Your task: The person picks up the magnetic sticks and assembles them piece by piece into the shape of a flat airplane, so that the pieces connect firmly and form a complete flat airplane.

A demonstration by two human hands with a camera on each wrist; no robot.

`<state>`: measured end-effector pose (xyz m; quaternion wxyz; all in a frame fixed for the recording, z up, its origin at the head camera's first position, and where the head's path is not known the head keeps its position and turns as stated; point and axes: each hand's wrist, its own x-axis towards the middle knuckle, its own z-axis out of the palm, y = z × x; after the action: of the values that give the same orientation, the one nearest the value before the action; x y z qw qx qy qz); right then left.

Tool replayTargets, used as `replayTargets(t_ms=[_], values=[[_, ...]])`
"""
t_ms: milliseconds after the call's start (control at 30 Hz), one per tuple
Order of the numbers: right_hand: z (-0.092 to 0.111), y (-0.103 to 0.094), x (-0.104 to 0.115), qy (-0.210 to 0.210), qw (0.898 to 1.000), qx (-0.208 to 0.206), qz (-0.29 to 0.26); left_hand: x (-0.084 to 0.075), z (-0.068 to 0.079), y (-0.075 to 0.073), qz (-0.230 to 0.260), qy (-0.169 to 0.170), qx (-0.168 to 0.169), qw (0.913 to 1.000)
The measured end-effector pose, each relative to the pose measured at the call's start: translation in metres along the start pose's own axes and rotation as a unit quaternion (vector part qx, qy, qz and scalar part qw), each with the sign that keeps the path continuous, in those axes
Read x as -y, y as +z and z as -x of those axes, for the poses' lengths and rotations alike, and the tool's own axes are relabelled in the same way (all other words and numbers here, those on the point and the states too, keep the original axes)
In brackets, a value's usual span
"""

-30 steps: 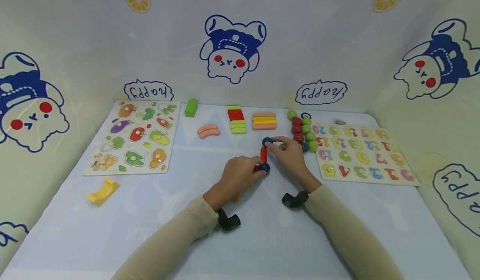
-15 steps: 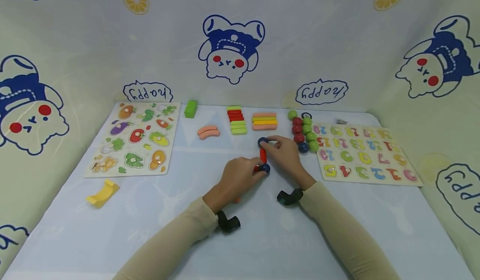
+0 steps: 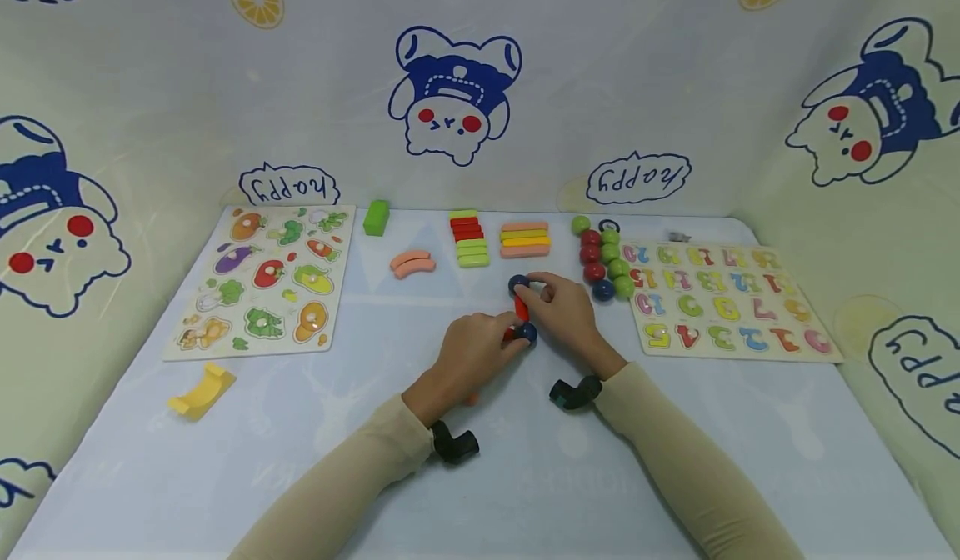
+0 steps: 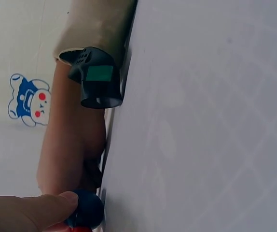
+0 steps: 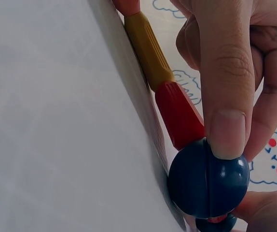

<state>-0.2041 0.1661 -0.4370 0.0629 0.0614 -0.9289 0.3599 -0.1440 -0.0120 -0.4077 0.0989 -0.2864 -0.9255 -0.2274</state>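
Blue ball [image 3: 516, 281] at the red stick's [image 3: 521, 309] far end, mid-surface [image 3: 517, 493], pinched in the right hand's [image 3: 561, 312] grip, had swung slightly left, seemingly re-angling the stick against the nearer ball [image 3: 529, 336] the left hand's [image 3: 472, 350] grip pinched.

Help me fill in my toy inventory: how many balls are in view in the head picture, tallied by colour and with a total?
Green balls: 5
Red balls: 3
Dark blue balls: 3
Total: 11
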Motion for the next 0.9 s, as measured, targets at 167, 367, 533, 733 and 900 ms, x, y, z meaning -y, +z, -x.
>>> replayTargets(t_ms=[167, 367, 533, 733, 900], values=[[0.0026, -0.0003, -0.0024, -0.02, 1.0, 0.002, -0.004, -0.0009, 0.0003, 0.0007, -0.003, 0.008, -0.002, 1.0], [0.0038, -0.0011, -0.0027, -0.036, 0.999, 0.003, -0.008, -0.0019, 0.0005, 0.0005, -0.001, -0.002, 0.019, 0.9998], [0.0022, 0.0011, -0.0048, -0.042, 0.999, -0.003, -0.004, -0.0021, 0.0001, -0.0022, -0.01, -0.015, 0.041, 0.999], [0.0025, 0.0018, -0.0075, -0.054, 0.998, -0.011, -0.006, -0.0028, 0.0, -0.003, -0.021, -0.007, 0.049, 0.9986], [0.0028, 0.0001, -0.0098, -0.06, 0.998, -0.013, -0.006, -0.0039, -0.0007, -0.0016, -0.027, -0.001, 0.045, 0.9986]])
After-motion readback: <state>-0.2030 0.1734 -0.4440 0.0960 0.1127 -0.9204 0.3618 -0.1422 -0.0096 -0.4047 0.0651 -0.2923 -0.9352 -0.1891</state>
